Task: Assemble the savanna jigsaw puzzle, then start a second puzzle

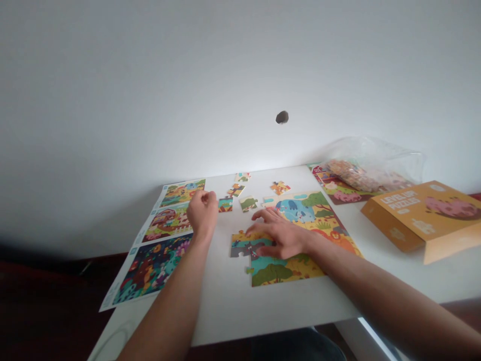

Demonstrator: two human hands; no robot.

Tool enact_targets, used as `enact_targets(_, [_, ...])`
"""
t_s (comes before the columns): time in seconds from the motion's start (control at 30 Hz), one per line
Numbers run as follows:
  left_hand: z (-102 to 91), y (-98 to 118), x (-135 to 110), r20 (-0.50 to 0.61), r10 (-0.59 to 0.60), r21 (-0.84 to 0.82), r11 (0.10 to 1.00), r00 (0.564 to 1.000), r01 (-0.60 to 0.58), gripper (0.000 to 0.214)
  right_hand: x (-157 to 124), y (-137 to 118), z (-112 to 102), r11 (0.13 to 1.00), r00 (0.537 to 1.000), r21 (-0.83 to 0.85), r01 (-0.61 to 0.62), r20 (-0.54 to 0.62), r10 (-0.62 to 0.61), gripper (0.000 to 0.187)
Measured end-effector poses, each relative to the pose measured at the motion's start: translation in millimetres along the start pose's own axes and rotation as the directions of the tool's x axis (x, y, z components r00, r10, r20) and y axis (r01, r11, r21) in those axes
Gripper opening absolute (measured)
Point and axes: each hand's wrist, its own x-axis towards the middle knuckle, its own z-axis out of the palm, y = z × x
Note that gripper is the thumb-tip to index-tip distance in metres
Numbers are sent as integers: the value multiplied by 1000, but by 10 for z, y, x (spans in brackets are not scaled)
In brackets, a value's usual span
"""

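The right hand [280,235] is lying flat, fingers spread open, on the one half-built puzzle [285,273] in the middle of the table [233,306], gripping nothing. The left hand [203,213] is curling closed just beside it; I cannot tell if it is holding anything. Five loose pieces [248,203] are lying toward the far edge. One sheet [158,250] showing three pictures is lying along the left edge, and one orange box [413,210] is near the right edge.

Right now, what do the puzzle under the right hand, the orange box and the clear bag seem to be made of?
Puzzle: probably thick card with a matte print; flat interlocking pieces.
Orange box: looks like matte cardboard; sharp folded edges, printed lettering.
Clear bag: likely thin glossy plastic; see-through, crinkled, with glints.
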Motion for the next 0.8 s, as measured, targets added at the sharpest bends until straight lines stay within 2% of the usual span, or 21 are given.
enact_targets(0.03, [22,-30,18,-22,-2,72,997,1000,3,14,-1,2,2,1000,1000,-1,-4,-2,4,37])
enact_targets(0.07, [50,-59,25,9,35,134,990,999,-36,12,-3,6,6,1000,1000,-6,-6,-2,6,35])
enact_targets(0.17, [150,-134,8,151,184,286,932,971,-221,23,-4,28,26,1000,1000,-20,-13,1,13,36])
enact_targets(0.23, [208,-172,-10,244,211,348,892,947,-288,33,-3,49,38,999,999,-18,-32,-16,32,43])
enact_targets(0.33, [256,-203,-19,318,142,387,883,937,-265,49,-3,72,29,997,997,-29,-67,-38,66,41])
enact_targets(0.4, [266,-208,-14,341,109,389,888,934,-246,51,-11,76,-1,995,996,-44,-87,-36,86,41])
enact_targets(0.53, [267,-208,-8,357,105,397,883,928,-253,50,-49,93,-90,984,988,-93,-151,-36,148,47])
enact_targets(0.7, [258,-201,-22,387,95,432,860,917,-271,53,-101,174,-165,950,967,-181,-253,-8,256,66])
enact_targets(0.8, [236,-188,-25,398,91,439,854,913,-277,57,-105,216,-175,944,961,-189,-270,14,278,65])
